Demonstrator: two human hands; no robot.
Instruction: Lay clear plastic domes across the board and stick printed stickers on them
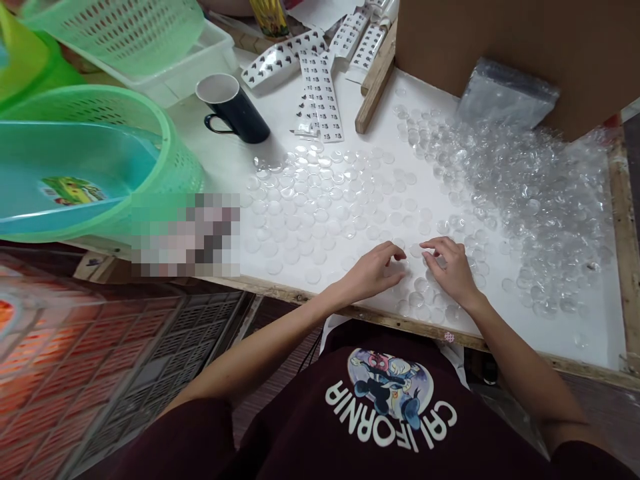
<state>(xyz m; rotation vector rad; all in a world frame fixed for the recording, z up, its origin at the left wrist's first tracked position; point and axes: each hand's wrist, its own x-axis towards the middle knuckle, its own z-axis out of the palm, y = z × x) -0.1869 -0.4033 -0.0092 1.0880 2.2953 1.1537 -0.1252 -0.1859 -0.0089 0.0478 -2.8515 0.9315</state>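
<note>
Both of my hands are low over the white tabletop (360, 293), near its front edge, palms turned towards each other. My left hand (377, 270) is open, its thumb apart from the curled fingers and nothing visible between them. Facing it, my right hand (450, 270) has thumb and index finger slightly apart. Their tips are at the edge of a clear round disc (415, 251), which lies between the two hands. Below the hands, several more clear discs (419, 299) are grouped by the wooden edge. Flat discs (315, 217) are spread out to the left.
A large heap of clear discs (540, 193) fills the right side, beside a plastic bag (507, 97) and a cardboard box (525, 40). A dark mug (240, 113), printed sticker sheets (323, 93), a wooden block (375, 93) and a green basket (183, 153) stand farther back and left.
</note>
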